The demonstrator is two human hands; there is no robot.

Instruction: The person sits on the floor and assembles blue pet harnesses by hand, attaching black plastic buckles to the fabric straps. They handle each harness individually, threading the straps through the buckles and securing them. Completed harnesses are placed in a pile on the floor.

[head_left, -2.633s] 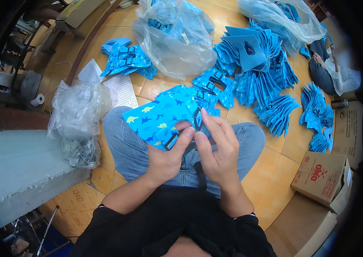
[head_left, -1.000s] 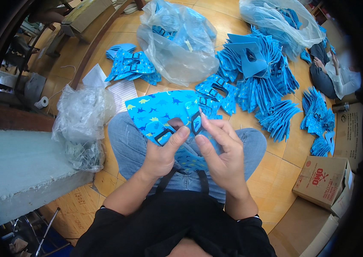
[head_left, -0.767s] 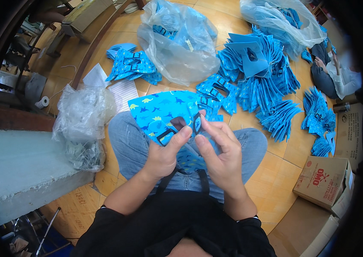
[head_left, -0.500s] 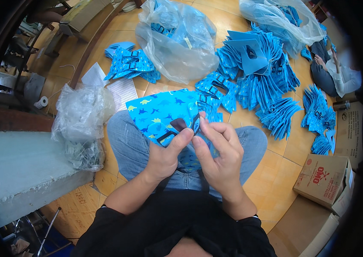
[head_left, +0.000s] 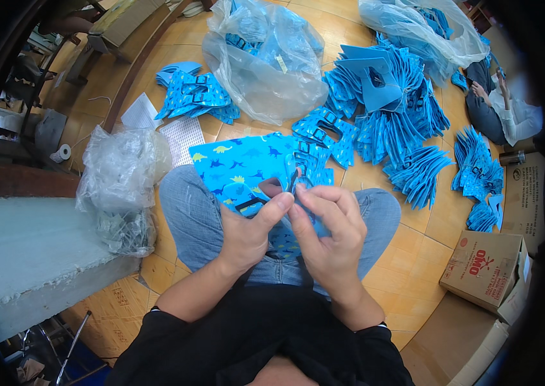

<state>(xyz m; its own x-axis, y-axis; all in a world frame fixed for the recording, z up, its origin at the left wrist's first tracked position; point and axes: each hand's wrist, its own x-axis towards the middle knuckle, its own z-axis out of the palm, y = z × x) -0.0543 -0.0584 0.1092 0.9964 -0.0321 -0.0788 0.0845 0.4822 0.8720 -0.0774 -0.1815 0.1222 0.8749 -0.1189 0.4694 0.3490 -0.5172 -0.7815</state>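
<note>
Over my lap lies a flat blue piece with a dinosaur print (head_left: 237, 164), with a dark opening and black parts, perhaps strap or buckle pieces, near its lower edge. My left hand (head_left: 246, 235) grips it from below, the thumb pressed on top beside the opening. The fingers of my right hand (head_left: 330, 222) are pinched together at the opening's right side, on a narrow black strap-like part (head_left: 293, 181). Both thumb tips nearly meet there. Exactly what the right fingertips pinch is partly hidden. More blue print hangs beneath my hands.
Just beyond lie matching blue pieces (head_left: 327, 132), with large fanned stacks (head_left: 401, 122) to the right. Clear plastic bags (head_left: 272, 71) stand ahead and at the left (head_left: 121, 174). A cardboard box (head_left: 481, 267) sits at the right. Another person (head_left: 510, 109) sits at the far right.
The black strap-like part at the opening has turned more upright, and my right fingertips have shifted slightly down and left, closer to the left thumb. The blue piece has moved a little.
</note>
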